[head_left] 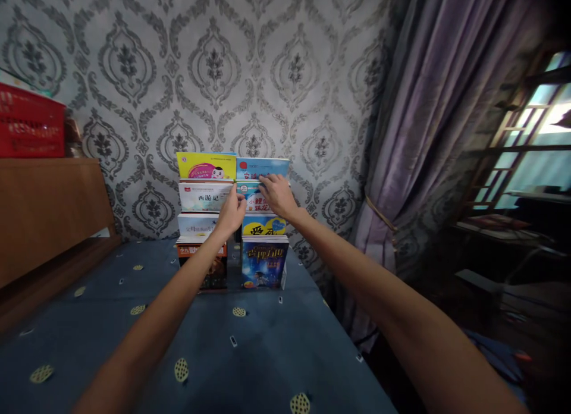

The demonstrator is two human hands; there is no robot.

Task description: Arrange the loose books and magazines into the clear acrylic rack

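Note:
A tiered book rack (234,247) stands at the far end of a blue bed, full of children's books in two columns. My left hand (232,210) is curled on the right edge of a white book (203,196) in the second row. My right hand (277,194) lies with fingers bent over the top of a light blue book (252,200) in the right column, just under a blue book (262,167) in the top row. A yellow book (206,165) sits top left. A dark blue book (264,264) fronts the bottom right.
The blue bedspread (214,342) with yellow spots runs toward me. A wooden headboard (49,206) with a red box (29,125) on it stands at left. Patterned wallpaper is behind the rack. A purple curtain (428,134) and a window (530,134) are at right.

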